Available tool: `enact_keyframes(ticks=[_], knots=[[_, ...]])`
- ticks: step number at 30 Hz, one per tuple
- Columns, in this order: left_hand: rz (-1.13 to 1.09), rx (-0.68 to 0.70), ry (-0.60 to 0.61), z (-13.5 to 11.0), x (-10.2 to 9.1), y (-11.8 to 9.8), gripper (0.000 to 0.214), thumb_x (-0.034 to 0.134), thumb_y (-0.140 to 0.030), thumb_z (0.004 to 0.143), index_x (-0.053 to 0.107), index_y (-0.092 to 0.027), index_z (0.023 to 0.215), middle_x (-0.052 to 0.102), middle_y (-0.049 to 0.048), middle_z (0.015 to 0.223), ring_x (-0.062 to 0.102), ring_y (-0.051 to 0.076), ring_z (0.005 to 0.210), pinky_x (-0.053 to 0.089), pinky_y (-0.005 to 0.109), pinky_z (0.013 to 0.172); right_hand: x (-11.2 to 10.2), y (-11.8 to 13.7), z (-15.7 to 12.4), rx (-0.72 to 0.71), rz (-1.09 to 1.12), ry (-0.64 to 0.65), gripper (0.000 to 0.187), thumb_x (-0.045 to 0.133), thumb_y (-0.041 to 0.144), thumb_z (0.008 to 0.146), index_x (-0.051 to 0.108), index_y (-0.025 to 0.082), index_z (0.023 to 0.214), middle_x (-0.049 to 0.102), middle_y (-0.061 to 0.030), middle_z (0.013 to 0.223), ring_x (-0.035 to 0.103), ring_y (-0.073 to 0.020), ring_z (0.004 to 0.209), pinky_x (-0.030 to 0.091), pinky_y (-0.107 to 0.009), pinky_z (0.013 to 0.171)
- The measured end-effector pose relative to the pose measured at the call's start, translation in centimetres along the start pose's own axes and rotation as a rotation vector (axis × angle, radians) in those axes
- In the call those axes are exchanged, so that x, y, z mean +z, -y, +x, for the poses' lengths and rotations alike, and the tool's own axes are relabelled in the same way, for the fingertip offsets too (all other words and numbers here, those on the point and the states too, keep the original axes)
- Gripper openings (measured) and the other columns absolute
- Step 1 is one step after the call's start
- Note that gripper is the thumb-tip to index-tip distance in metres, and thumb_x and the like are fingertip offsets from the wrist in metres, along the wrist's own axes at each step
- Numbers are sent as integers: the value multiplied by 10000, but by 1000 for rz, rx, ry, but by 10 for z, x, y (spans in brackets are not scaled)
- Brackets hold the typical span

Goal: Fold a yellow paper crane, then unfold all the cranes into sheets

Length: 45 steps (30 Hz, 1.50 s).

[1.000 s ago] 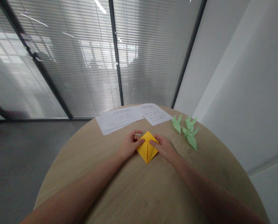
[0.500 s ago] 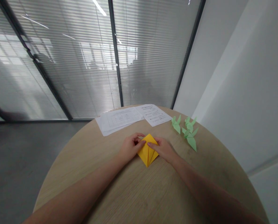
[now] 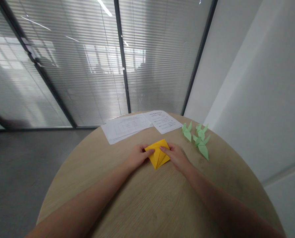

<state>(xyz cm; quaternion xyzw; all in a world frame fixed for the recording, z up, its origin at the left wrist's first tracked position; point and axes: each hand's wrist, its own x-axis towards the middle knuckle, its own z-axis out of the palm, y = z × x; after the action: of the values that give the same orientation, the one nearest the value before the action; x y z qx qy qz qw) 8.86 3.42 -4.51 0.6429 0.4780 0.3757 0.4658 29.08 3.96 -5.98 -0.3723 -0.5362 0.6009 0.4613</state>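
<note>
behind yellow paper [image 3: 158, 156], fingers [image 3: 166, 151] partly hidden

No wording, brand or number is legible. The right-hand printed sheet [image 3: 163, 121] bears a heading across its top and several lines beneath, too small to read. The left-hand printed sheet [image 3: 127, 126] carries faint, grid-like print, likewise unreadable.

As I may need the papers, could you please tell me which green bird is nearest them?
The leftmost bird, by the papers; the back bird and front bird sit farther right.
</note>
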Motion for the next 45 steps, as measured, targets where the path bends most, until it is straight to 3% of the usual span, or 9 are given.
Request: enact_keyframes(ticks=[11,19,26,32,37,45], knots=[[122,11,84,-5,5,-7,269,694,-445,760,718,-183,700,650,24,617,571,181,625,391,268,550,0,-3,3,3,61,-102,417,759,570,742,721,238,992,776,-103,1036,730,-321,960,586,-432,795],[322,82,121,-8,9,-9,267,637,-399,765,580,-198,599,533,-23,573,448,126,551,296,253,519,-3,-2,5,-36,104,-149,467,721,577,756,686,222,1056,756,-122,1118,705,-334,1063,586,-436,807],[300,104,212,-8,6,-11,273,587,-371,801,553,-194,596,510,-29,581,446,124,574,323,257,559,-6,-7,9,-74,97,-240,491,697,584,781,664,224,1113,730,-133,1185,690,-342,1090,589,-465,828],[257,84,102,-6,7,-7,319,556,-459,870,660,-180,756,608,6,686,505,146,633,368,264,593,-6,-4,8,-73,163,-222,471,717,550,778,674,222,1113,734,-142,1164,695,-353,1072,578,-489,855],[184,80,123,-7,10,-9,347,665,-497,805,728,-169,899,667,31,738,552,172,662,385,268,583,-1,-4,7,-49,135,-214,460,738,570,751,691,219,1044,753,-124,1111,710,-332,1034,578,-468,875],[253,-11,123,-4,8,-5,328,612,-467,816,691,-163,722,572,-1,621,454,132,563,304,255,521,-1,-7,6,-54,183,-213,416,750,521,762,709,227,1054,759,-117,1089,709,-334,1048,573,-468,865]])
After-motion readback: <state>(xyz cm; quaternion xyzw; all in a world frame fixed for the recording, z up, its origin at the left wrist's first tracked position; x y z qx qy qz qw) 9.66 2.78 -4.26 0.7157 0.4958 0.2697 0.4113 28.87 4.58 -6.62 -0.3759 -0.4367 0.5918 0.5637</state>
